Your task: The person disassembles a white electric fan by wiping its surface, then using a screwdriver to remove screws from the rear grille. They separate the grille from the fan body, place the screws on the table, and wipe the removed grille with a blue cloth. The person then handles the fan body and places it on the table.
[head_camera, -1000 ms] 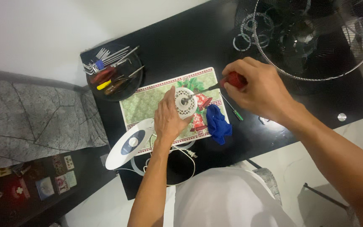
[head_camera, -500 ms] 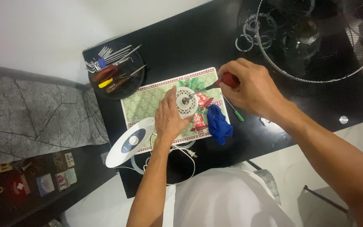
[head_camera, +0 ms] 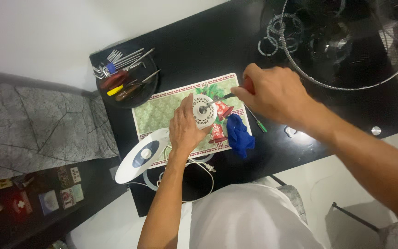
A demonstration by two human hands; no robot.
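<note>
Black table (head_camera: 217, 37) bears patterned mat (head_camera: 164, 108), tool dish (head_camera: 130, 99), fan grille (head_camera: 346, 60).

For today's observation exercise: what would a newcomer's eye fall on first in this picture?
First, mid-table on the patterned mat: the left hand steadies a round white vented part while the right hand drives a red-handled screwdriver into its middle. Next, the wire fan guard at the top right and the dish of tools at the top left.

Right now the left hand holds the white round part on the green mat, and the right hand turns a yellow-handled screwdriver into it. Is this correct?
Not quite. In the head view the screwdriver in the right hand has a red handle, not yellow. The rest holds: the left hand steadies the white round part on the green mat.
</note>
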